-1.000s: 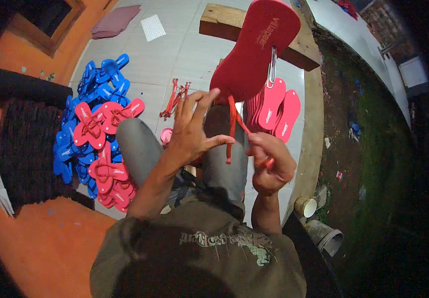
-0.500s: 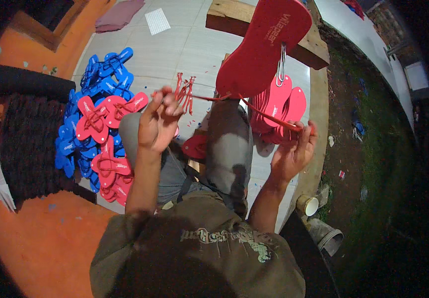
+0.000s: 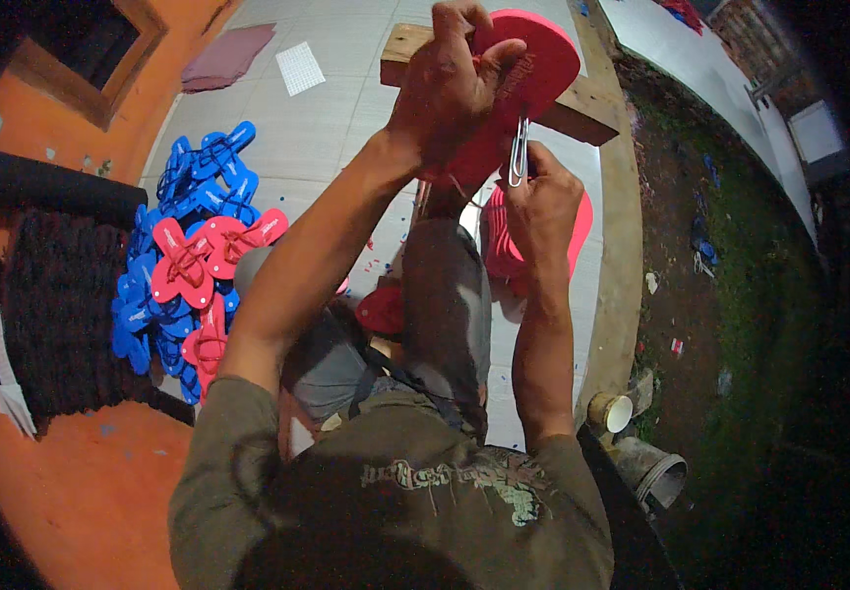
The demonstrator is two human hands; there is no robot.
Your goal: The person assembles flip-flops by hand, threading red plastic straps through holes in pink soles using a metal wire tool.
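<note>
A pinkish-red flip-flop sole (image 3: 546,51) stands tilted up in front of me, by a wooden beam. My left hand (image 3: 450,93) is closed at its upper left part, with the thumb lying across the face of the sole. The tips of the other fingers are partly hidden. Lower down, a looped metal wire tool (image 3: 518,152) lies against the sole, and my right hand (image 3: 546,202) pinches its lower end. Behind that hand sits a stack of pink soles (image 3: 580,224), partly covered. Another red sole (image 3: 381,310) lies between my legs.
Blue flip-flops (image 3: 233,182) are heaped on the left, with strapped pink flip-flops (image 3: 184,261) on top. Beside them is a tall black stack (image 3: 66,295). The wooden beam (image 3: 587,123) crosses behind the sole. Paper (image 3: 300,69), a folded cloth (image 3: 226,57) and a bucket (image 3: 653,472) lie around.
My hands were apart, holding a red strap stretched below the sole. The left hand has gone up onto the sole, and the right has moved up and inward to the wire tool.
</note>
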